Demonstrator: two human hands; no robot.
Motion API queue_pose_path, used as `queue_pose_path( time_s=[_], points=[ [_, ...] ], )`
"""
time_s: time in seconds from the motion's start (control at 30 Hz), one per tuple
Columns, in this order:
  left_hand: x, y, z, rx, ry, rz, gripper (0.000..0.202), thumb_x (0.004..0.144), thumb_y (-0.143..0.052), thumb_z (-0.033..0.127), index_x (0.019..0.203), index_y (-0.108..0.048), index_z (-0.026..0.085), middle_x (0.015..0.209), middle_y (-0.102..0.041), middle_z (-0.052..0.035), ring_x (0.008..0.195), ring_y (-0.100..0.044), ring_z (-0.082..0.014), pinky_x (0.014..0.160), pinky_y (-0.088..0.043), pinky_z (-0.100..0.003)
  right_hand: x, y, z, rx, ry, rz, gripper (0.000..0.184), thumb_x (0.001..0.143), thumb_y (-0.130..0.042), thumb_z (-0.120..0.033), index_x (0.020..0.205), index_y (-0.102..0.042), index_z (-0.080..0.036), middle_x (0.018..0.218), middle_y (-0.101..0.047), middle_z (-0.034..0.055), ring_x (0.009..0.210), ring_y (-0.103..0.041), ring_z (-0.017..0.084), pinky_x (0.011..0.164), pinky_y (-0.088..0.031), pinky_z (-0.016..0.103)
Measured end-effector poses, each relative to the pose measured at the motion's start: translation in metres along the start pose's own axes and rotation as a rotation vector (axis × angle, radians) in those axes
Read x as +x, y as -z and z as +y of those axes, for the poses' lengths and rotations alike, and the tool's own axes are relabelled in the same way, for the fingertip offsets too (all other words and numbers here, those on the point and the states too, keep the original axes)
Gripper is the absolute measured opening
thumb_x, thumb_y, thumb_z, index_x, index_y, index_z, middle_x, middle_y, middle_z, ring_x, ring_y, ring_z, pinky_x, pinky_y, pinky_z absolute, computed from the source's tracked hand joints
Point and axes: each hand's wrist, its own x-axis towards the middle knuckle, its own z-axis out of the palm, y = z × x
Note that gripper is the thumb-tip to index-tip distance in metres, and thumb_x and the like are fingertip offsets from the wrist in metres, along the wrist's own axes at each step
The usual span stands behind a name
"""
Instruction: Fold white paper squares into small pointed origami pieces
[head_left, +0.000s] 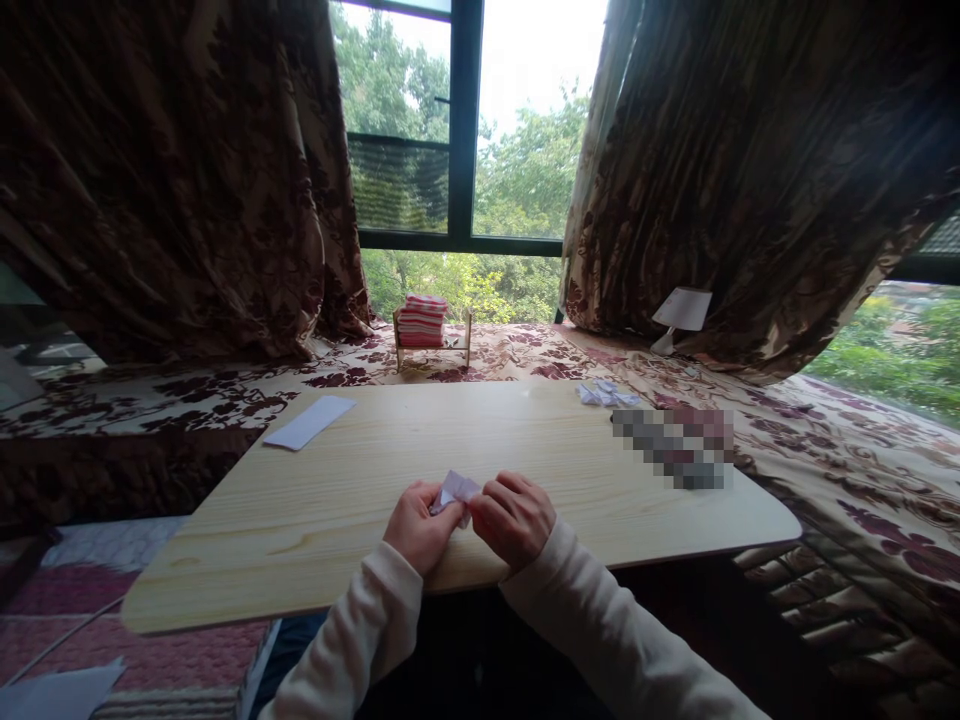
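Near the front edge of the table, a small piece of folded paper [456,487], white to pale lilac, is held up between my two hands. My left hand [421,525] pinches its left and lower side, the thumb lying across the front. Curled fingers of my right hand [516,515] grip the paper's right side, so part of it is hidden. At the far right of the tabletop lies a small pile of folded white paper pieces [607,393]. A flat stack or strip of white paper [310,422] rests at the far left.
The light wooden table [360,540] has rounded corners. A blurred-out dark item [675,450] lies at its right side. Beyond, on the flowered cloth, stand a small rack [433,347] with folded red-and-white cloths [422,322] and a white lamp [681,312]. Paper [64,692] lies lower left.
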Motion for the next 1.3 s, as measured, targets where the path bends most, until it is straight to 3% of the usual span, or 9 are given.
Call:
queue_pose_path(
  time_s=[0.17,0.43,0.53,0.67,0.73,0.83,1.3],
  points=[
    [0.001,0.001,0.002,-0.001,0.022,-0.013,0.027,0.071,-0.049,0.033,0.054,-0.058,0.015,0.053,-0.051,0.0009,0.057,-0.047,-0.0132,0.058,-0.039,-0.024,-0.002,0.000,0.001,0.012,0.017,-0.015,0.019,0.080,-0.047,-0.011,0.064,-0.054,-0.018,0.053,-0.046,-0.0006,0.055,-0.037,0.013,0.053,-0.030,0.027],
    [-0.001,-0.003,0.000,0.029,0.043,0.093,0.026,0.069,-0.052,0.033,0.051,-0.056,0.014,0.050,-0.048,0.0022,0.054,-0.043,-0.0114,0.052,-0.037,-0.022,-0.001,0.000,0.000,0.037,-0.002,-0.014,0.017,0.078,-0.048,-0.010,0.066,-0.056,-0.019,0.053,-0.048,-0.0005,0.055,-0.039,0.013,0.053,-0.032,0.027],
    [-0.003,-0.003,0.001,-0.011,0.074,0.180,0.024,0.068,-0.054,0.033,0.057,-0.060,0.013,0.055,-0.051,0.0014,0.056,-0.046,-0.0119,0.053,-0.038,-0.022,0.001,0.002,-0.001,0.118,-0.135,0.018,0.016,0.077,-0.048,-0.013,0.064,-0.056,-0.019,0.053,-0.048,-0.0006,0.055,-0.041,0.013,0.054,-0.035,0.025],
    [-0.005,-0.003,0.004,-0.033,0.126,0.262,0.024,0.066,-0.055,0.035,0.062,-0.063,0.012,0.056,-0.053,0.0014,0.059,-0.050,-0.0135,0.057,-0.039,-0.023,0.001,-0.001,-0.002,0.351,-0.511,0.045,0.012,0.076,-0.050,-0.022,0.068,-0.057,-0.018,0.056,-0.050,-0.0005,0.056,-0.045,0.013,0.056,-0.039,0.025],
    [-0.006,-0.002,0.004,-0.025,0.114,0.266,0.025,0.067,-0.055,0.036,0.066,-0.064,0.012,0.059,-0.056,0.0008,0.060,-0.051,-0.0140,0.059,-0.040,-0.024,0.002,-0.005,-0.004,0.514,-0.710,-0.029,0.024,0.080,-0.046,-0.029,0.063,-0.057,-0.017,0.054,-0.050,-0.0006,0.054,-0.046,0.012,0.052,-0.038,0.024],
    [-0.008,-0.001,0.002,-0.002,0.074,0.259,0.026,0.069,-0.054,0.036,0.069,-0.065,0.013,0.063,-0.058,-0.0004,0.063,-0.052,-0.0146,0.061,-0.041,-0.024,0.004,-0.015,-0.007,0.768,-0.873,-0.161,0.040,0.083,-0.039,-0.038,0.053,-0.053,-0.016,0.048,-0.046,-0.0017,0.048,-0.044,0.010,0.047,-0.035,0.022],
    [-0.007,-0.001,0.003,-0.009,0.062,0.252,0.025,0.069,-0.053,0.036,0.064,-0.064,0.014,0.066,-0.059,-0.0017,0.069,-0.054,-0.0166,0.068,-0.041,-0.026,0.003,-0.019,-0.009,0.949,-0.983,-0.136,0.021,0.072,-0.053,-0.033,0.060,-0.053,-0.015,0.051,-0.044,-0.0031,0.049,-0.039,0.009,0.047,-0.033,0.022]
  ],
)
